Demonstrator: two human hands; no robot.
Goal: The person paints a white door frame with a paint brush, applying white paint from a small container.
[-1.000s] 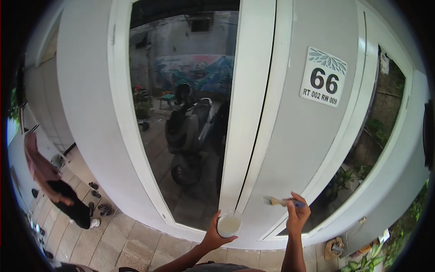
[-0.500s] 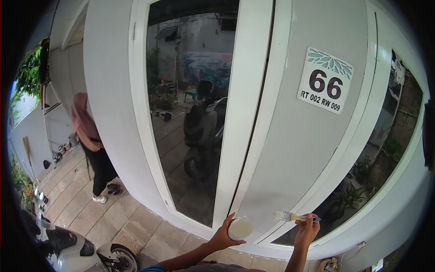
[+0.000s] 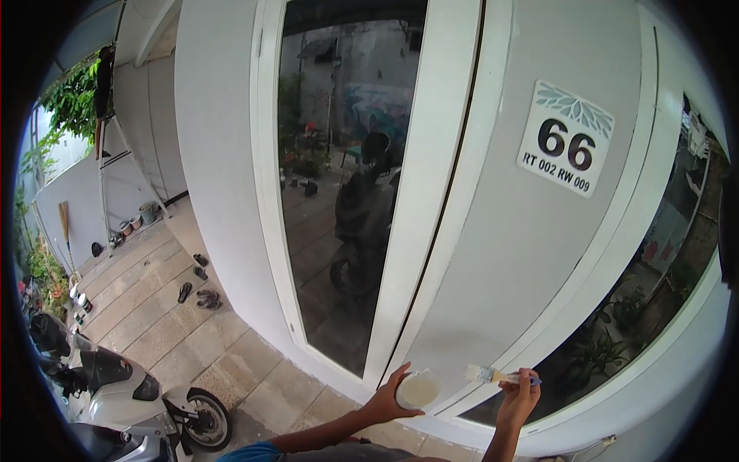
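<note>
My left hand is wrapped round a round white tub, tilted so that its pale inside shows. In my right hand is a paint brush, pinched by its handle, its bristles pointing left towards the tub but apart from it. Behind both hands stands a grey wall panel between white frames. A plate with the number 66 is fixed higher up on that panel.
A glass door pane in a white frame is left of the panel, another window to the right. A motorcycle stands at the lower left. Sandals lie on the paving; a broom leans on the far wall.
The view has shifted left, so the door and plate sit further right. A person at the left has gone out of sight. Both hands keep their hold on tub and brush.
</note>
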